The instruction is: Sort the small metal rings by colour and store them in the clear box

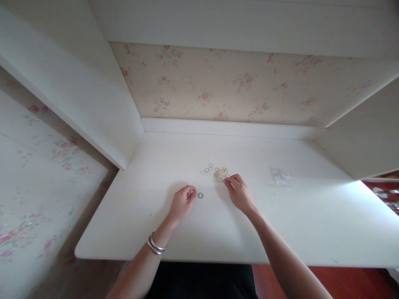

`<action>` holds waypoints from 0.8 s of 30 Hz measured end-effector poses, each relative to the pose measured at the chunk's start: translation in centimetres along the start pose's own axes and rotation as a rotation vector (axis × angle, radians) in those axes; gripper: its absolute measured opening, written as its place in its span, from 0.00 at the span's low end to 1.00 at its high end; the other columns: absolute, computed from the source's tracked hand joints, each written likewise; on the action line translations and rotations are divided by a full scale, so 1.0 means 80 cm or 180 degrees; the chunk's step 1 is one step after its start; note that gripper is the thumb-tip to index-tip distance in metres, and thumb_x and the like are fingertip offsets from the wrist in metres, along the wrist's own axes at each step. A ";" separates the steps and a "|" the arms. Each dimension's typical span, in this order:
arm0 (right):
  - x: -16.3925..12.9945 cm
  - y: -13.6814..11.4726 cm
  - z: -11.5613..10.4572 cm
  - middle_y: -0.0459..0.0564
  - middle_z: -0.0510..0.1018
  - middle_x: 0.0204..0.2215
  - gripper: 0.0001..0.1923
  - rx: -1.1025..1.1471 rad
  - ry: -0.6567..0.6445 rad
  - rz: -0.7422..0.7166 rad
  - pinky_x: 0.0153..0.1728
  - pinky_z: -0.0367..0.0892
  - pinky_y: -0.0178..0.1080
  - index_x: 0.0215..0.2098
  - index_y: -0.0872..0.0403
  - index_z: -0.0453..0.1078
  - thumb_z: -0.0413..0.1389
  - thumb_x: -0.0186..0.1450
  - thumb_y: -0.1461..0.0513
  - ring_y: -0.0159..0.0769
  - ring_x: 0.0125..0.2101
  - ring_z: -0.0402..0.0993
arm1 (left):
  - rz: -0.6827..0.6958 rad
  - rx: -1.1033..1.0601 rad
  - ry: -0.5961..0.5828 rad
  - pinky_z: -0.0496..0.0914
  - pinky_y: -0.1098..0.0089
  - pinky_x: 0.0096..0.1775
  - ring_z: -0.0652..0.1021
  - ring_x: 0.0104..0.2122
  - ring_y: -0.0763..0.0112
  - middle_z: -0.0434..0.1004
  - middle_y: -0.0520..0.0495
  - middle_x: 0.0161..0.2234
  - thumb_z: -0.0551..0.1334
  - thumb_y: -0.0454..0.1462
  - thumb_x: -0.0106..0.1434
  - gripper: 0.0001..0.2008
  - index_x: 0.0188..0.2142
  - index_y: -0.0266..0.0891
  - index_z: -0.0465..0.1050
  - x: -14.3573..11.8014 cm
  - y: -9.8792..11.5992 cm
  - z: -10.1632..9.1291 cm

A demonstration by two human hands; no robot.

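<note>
My left hand rests on the white desk with its fingers curled together; whether anything is inside them I cannot make out. Just right of its fingertips lies a dark grey ring, apart from the hand. My right hand is at the near right side of a group of thin rings, its thumb and forefinger closed at a pale ring. The fingertips partly hide what they touch. Several gold-coloured rings lie behind that hand, and several thin silvery and pinkish rings lie to their left.
A clear plastic bag lies on the white desk to the right. White panels stand at both sides, with a low ledge along the back. Silvery items show beyond the right edge.
</note>
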State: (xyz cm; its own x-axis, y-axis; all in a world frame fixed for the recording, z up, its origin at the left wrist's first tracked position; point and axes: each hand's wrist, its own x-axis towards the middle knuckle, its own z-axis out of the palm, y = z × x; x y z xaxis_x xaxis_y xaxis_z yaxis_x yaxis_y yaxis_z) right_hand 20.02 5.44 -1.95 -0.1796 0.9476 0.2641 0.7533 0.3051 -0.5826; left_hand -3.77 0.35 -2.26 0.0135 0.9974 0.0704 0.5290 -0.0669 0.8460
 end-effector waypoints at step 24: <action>-0.048 -0.068 0.056 0.49 0.71 0.36 0.14 -0.0366 -0.0480 -0.0939 0.39 0.64 0.38 0.42 0.47 0.71 0.45 0.67 0.64 0.35 0.34 0.67 | -0.0212 -0.0211 0.0059 0.57 0.75 0.24 0.62 0.20 0.76 0.59 0.57 0.18 0.54 0.45 0.62 0.14 0.34 0.39 0.72 0.001 0.011 -0.009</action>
State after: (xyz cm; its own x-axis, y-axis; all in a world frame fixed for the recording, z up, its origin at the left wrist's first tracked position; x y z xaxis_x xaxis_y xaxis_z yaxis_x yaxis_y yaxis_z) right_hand 13.74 0.60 -3.25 -0.4850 0.8262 0.2868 0.7199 0.5633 -0.4055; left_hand -3.93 0.38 -1.11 -0.0359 0.9991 0.0221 0.4708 -0.0026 0.8823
